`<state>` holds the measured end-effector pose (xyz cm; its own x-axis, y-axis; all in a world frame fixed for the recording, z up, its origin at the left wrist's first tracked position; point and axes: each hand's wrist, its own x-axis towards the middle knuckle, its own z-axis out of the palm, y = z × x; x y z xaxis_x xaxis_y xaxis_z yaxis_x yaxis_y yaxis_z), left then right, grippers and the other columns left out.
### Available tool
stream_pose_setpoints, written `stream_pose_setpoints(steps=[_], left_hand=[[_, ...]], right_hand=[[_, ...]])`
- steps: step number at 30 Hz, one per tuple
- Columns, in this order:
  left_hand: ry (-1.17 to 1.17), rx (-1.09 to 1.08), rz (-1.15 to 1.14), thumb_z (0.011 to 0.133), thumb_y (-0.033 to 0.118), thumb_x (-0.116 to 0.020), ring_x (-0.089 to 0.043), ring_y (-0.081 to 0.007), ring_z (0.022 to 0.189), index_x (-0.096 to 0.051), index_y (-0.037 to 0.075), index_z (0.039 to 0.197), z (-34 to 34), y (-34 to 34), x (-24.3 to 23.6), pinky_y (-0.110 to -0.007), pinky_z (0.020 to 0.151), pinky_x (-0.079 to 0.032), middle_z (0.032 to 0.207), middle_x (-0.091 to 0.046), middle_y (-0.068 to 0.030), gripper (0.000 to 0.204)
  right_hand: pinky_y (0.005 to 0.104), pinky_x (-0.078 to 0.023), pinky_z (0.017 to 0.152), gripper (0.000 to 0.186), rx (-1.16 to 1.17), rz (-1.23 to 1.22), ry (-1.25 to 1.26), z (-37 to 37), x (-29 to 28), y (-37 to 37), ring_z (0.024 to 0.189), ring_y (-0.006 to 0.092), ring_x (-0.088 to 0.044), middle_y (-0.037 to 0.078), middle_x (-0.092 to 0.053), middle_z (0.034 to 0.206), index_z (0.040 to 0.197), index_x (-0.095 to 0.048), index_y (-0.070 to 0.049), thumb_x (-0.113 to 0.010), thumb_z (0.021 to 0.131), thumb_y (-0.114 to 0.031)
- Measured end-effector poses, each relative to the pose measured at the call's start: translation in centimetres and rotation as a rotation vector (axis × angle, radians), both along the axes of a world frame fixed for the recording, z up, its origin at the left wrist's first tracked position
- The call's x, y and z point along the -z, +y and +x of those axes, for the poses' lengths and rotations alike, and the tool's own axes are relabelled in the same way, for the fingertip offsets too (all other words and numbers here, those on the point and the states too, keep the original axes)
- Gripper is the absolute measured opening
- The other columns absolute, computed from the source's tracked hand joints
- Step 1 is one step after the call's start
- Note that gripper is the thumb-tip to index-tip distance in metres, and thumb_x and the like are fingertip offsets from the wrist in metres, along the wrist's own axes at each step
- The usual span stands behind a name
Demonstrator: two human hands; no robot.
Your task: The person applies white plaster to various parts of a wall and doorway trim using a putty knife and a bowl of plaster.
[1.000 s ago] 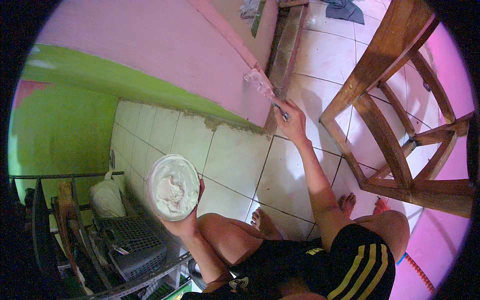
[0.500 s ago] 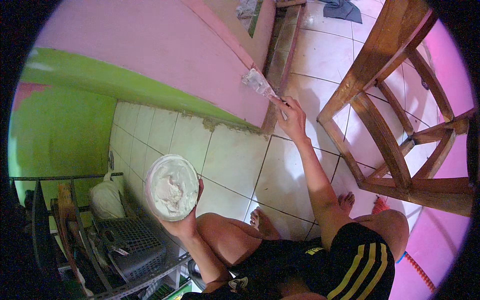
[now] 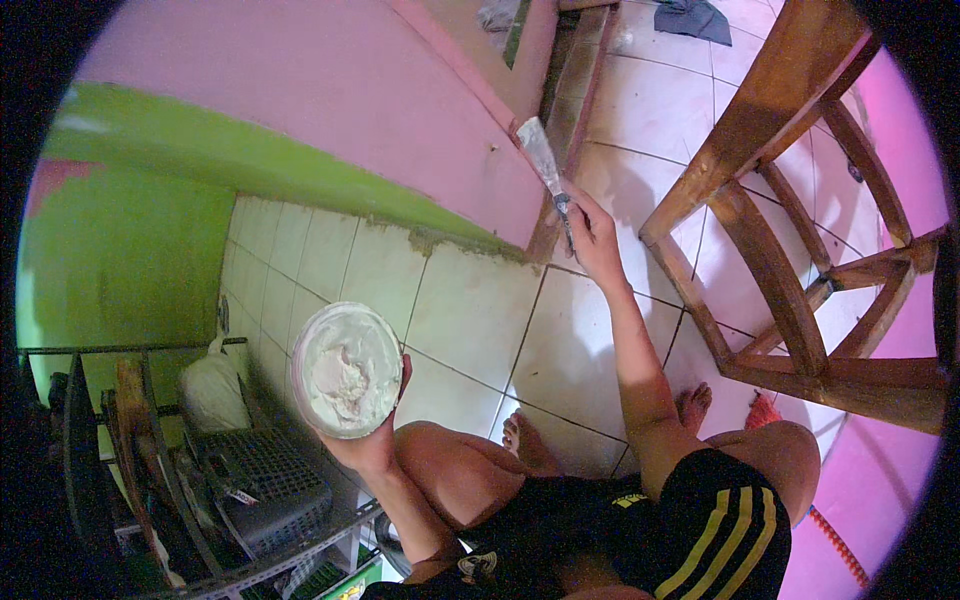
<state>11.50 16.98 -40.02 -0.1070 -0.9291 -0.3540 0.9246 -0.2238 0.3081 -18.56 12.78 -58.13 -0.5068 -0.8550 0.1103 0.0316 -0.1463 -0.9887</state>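
Note:
My left hand (image 3: 368,440) holds up a round white tub of white putty (image 3: 346,368), open side toward me, above my bent knee. My right hand (image 3: 592,235) reaches forward and grips the handle of a putty knife (image 3: 545,160). Its flat blade, smeared with white putty, lies against the lower edge of the pink wall (image 3: 330,90) near the corner by the doorway. Both my forearms come in from the lower edge, and I am crouched on the tiled floor (image 3: 470,300).
A wooden chair frame (image 3: 790,230) stands close on the right. A metal rack with a dark basket (image 3: 260,480) and a white bag (image 3: 212,390) sits at lower left. The wall's left part is green (image 3: 130,250). A wooden door sill (image 3: 575,90) and cloth (image 3: 695,18) lie beyond.
My right hand has slid the putty knife upward along the pink wall's edge. The tub in my left hand has stayed nearly still.

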Motion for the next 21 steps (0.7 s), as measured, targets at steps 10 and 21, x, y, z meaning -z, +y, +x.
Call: stream_pose_setpoints(steps=[10, 21], left_hand=[[-0.03, -0.037, 0.024, 0.089, 0.044, -0.043, -0.015, -0.0379, 0.137, -0.033, 0.015, 0.141, 0.0, 0.0, -0.1, -0.069, 0.104, -0.001, 0.149, -0.022, -0.0115, 0.06], [-0.035, -0.02, 0.003, 0.089, 0.044, -0.044, -0.016, -0.0377, 0.137, -0.034, 0.015, 0.14, 0.1, -0.1, 0.1, -0.068, 0.104, -0.001, 0.149, -0.024, -0.0114, 0.06]], right_hand=[[0.0252, -0.042, 0.042, 0.04, -0.095, 0.071, -0.112, 1.7, -3.4, 0.3, 0.046, 0.0092, -0.048, 0.003, -0.05, 0.07, 0.138, -0.039, -0.008, -0.036, 0.098, -0.01], [0.0263, -0.044, 0.043, 0.042, -0.106, 0.072, -0.127, 2.4, -3.1, -0.4, 0.047, 0.0101, -0.049, 0.003, -0.047, 0.074, 0.138, -0.039, -0.013, -0.036, 0.097, -0.008]])
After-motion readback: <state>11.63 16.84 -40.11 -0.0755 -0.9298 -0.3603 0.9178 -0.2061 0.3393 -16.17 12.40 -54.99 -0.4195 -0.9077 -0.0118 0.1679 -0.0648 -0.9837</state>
